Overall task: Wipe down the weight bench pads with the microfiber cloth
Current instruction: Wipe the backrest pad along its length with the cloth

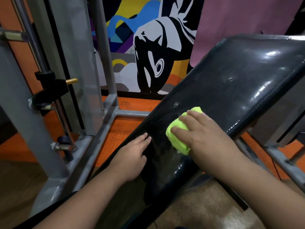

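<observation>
Far to my left stands the grey steel frame (pixel 19 90) of a machine, with a black clamp (pixel 49 90) and a brass pin (pixel 72 80) on its upright, over the orange floor (pixel 118 131). Behind it, a bright mural (pixel 145 52) covers the wall. My left hand (pixel 132 160) lies flat on the lower left edge of the black bench pad (pixel 231 83), fingers (pixel 145 138) spread loosely and holding nothing. Just right of it, my right hand (pixel 203 138) presses the bunched lime-green microfiber cloth (pixel 177 141) against the middle of the sloping pad, fingers laid over the top of it and curled down, gripping the cloth. The pad rises to the right, glossy with streaks. A pink panel (pixel 239 22) hangs beyond its top edge.
</observation>
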### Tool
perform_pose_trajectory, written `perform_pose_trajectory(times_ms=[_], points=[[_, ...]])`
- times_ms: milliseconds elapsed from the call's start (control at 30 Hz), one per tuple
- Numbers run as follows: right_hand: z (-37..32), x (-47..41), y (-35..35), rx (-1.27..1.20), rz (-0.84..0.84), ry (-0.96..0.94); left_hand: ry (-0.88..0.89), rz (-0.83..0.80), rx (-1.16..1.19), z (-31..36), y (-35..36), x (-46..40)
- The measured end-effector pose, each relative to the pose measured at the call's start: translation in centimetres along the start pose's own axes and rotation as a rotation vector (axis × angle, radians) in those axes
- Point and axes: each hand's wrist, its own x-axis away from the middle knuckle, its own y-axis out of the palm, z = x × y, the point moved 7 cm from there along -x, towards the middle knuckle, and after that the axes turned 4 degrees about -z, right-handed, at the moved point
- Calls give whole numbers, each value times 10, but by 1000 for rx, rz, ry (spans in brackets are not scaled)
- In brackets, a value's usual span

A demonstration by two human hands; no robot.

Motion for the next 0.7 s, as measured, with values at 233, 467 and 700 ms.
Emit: perform_pose_trajectory(times_ms=[233,467,700], points=[[-1,29,-2,-65,79,-58,11,11,-3,2,4,3],[4,45,0,-45,123,-115,16,1,-14,5,2,2],[-9,38,11,-53,126,-141,13,0,-56,4,2,0]])
